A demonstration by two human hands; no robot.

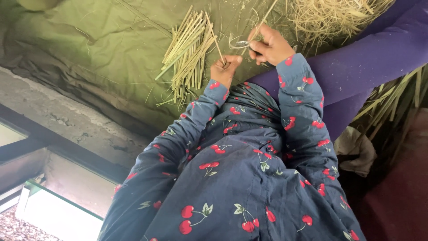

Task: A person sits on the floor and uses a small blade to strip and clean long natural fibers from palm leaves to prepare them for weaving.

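Looking down from my head, I see both my hands out in front of me, over the green cloth [102, 49].

My left hand [225, 69] is curled shut around one thin stalk [217, 44]. The stalk sticks up and away from my fist, and its far end lies by the pile. My right hand [273, 44] is closed too. It grips a small curved blade [240, 43], and another long thin stalk [263, 20] runs up past it toward the far edge. I cannot tell if my right fingers hold that stalk as well.

Just left of my left hand lies a bundle of cut stalks [187, 49]. They are straight, clean and about the same length, lying side by side on the cloth. I think these are the done ones. There are too many to count, well over twenty.

Far and to the right is a messy heap of dry straw [330, 15]. More rough stalks [392, 98] lie on the right, past my purple leg [365, 62]. I think those are still left to do, and there are a lot.

So I count two hands, one blade, one neat bundle, one loose heap, and two stalks at my hands. The job looks part done.
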